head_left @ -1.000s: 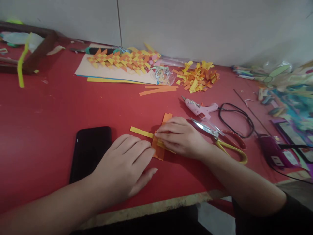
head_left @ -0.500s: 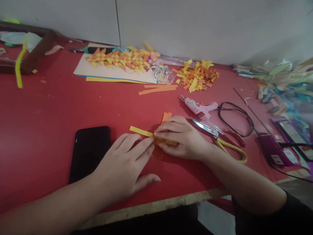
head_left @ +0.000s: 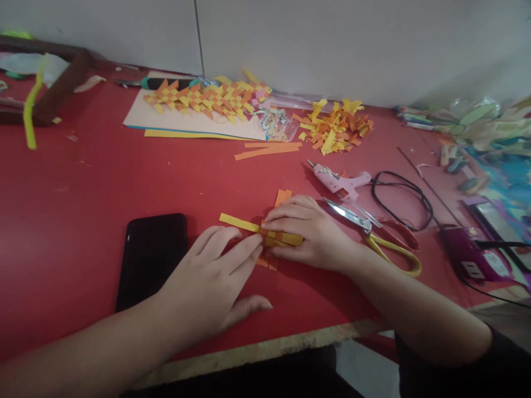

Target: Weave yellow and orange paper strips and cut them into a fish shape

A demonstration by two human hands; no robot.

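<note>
On the red tabletop, a yellow paper strip (head_left: 238, 222) crosses orange paper strips (head_left: 282, 199), partly woven together where my hands meet. My right hand (head_left: 309, 232) lies over the crossing, its curved fingers gripping the strips against the table. A short yellow end shows between its fingers. My left hand (head_left: 219, 276) comes in from the left with fingers stretched out and thumb spread, its fingertips touching the strips' left edge. My fingers cover much of the weave.
A black phone (head_left: 152, 257) lies left of my left hand. Scissors (head_left: 373, 232) and a pink glue gun (head_left: 342, 181) with a black cord (head_left: 429, 213) are on the right. Behind are folded paper pieces (head_left: 332, 127), a woven paper band (head_left: 199, 99) and loose orange strips (head_left: 269, 149).
My right hand's fingers have shifted slightly, and more of the yellow strip shows between them. My left hand stays nearly in place.
</note>
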